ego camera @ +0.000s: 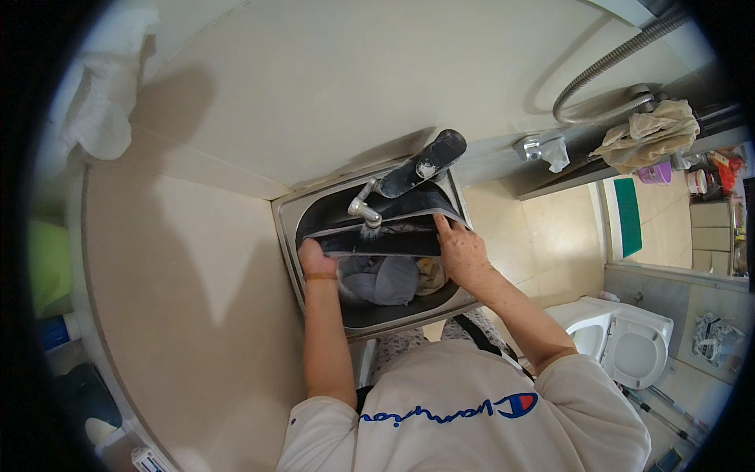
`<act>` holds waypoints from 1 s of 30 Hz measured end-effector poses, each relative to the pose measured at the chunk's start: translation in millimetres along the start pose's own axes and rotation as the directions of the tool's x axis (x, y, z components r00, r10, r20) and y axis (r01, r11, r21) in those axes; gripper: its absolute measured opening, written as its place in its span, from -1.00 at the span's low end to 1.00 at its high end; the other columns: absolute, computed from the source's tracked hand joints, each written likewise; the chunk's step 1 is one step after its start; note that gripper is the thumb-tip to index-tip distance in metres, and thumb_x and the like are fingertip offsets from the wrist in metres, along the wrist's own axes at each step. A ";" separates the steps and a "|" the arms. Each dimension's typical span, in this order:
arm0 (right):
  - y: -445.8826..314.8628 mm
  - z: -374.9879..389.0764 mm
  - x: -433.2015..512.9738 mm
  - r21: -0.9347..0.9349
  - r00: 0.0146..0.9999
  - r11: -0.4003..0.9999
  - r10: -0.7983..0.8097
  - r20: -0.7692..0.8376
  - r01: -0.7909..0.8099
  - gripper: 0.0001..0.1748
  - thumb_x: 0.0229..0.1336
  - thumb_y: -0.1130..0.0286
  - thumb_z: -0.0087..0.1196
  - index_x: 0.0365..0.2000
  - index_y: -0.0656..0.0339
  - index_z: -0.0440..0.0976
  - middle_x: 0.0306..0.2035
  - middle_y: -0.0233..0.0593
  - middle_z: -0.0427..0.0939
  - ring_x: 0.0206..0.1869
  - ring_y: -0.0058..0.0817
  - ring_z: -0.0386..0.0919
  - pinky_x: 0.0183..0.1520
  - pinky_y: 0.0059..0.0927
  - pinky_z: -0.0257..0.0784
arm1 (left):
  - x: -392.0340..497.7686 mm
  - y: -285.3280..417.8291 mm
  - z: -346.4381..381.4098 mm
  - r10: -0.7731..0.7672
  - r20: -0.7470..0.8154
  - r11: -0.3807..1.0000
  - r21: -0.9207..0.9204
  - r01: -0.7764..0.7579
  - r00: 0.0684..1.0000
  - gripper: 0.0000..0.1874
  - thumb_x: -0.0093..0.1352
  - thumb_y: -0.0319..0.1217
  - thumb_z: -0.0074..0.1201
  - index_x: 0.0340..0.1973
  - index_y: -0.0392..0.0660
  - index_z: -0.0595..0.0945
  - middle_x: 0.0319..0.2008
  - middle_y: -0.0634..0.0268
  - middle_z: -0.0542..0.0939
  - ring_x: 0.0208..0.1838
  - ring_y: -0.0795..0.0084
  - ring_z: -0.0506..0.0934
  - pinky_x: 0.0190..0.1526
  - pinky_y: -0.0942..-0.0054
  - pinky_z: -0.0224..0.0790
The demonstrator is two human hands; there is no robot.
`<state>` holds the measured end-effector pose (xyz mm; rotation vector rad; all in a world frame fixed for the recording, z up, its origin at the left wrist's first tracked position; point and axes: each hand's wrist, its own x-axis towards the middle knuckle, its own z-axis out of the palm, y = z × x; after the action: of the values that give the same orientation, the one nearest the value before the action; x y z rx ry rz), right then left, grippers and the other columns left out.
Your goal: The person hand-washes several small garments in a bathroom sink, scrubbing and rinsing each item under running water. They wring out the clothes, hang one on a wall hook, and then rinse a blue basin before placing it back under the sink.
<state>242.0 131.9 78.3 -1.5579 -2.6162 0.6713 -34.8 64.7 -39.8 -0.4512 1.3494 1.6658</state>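
Observation:
Before me is a stainless steel sink (285, 213), set against a tiled wall. A metal faucet (364, 211) runs water into a black fabric item (389, 245) with a pale edge, perhaps a bag, stretched across the basin with its opening upward. My left hand (315, 258) grips its left end. At its right end, my right hand (463, 251) holds the edge between thumb and fingers. Grey cloth (396, 280) and a yellowish cloth (432, 276) lie in the basin below. A dark cylindrical object (422, 165) with a white patch leans behind the faucet.
A white toilet (637, 345) stands at the right. Beige cloth (655, 135) hangs near a flexible metal hose (581, 79) at the upper right. White cloth (109, 94) hangs at the upper left. Beyond the doorway lie a green mat (627, 217) and a purple bucket (656, 173).

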 end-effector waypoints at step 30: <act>-105.8 86.6 3.4 0.615 0.960 0.748 -0.272 -0.059 0.250 -0.54 -0.14 0.03 0.21 -0.31 0.14 0.44 -0.31 -0.12 0.54 -0.17 -0.15 0.52 -0.20 -0.17 0.41 | 22.2 -72.5 -50.7 -0.263 0.757 0.905 -0.021 0.425 0.598 -0.62 0.40 -0.10 -0.18 -0.04 -0.08 0.46 -0.01 0.24 0.45 0.10 0.28 0.39 0.07 0.22 0.30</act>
<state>131.8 61.3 38.6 -0.9617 -2.2031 1.3557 0.3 26.6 -114.9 -0.0895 0.4345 1.4052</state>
